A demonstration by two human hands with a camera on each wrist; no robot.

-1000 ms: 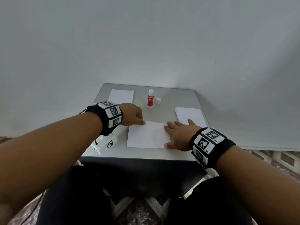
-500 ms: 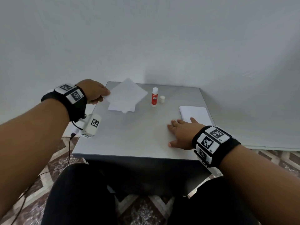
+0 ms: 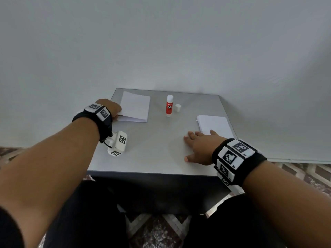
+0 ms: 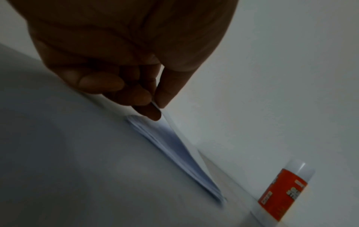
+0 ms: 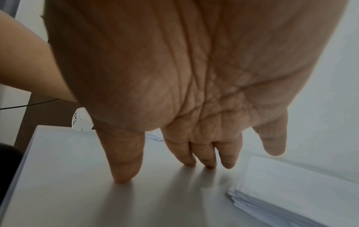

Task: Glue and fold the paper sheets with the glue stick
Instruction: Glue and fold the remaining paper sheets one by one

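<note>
Two hands are ours: our left hand (image 3: 110,107) pinches the edge of a folded white paper sheet (image 3: 136,104) above the white stack (image 4: 174,153) at the grey desk's (image 3: 152,149) far left. Our right hand (image 3: 198,146) lies flat, fingers spread, holding nothing. A red-and-white glue stick (image 3: 169,106) stands uncapped mid-back, upright beside its small white cap (image 3: 177,107).

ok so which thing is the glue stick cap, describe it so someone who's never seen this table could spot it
Look at the grey table and find its far edge by the wall, about midway across. There the red and white glue stick stands upright. The cap is the short white cylinder just to its right, standing apart from it, far smaller than the paper stacks at either side.
</note>
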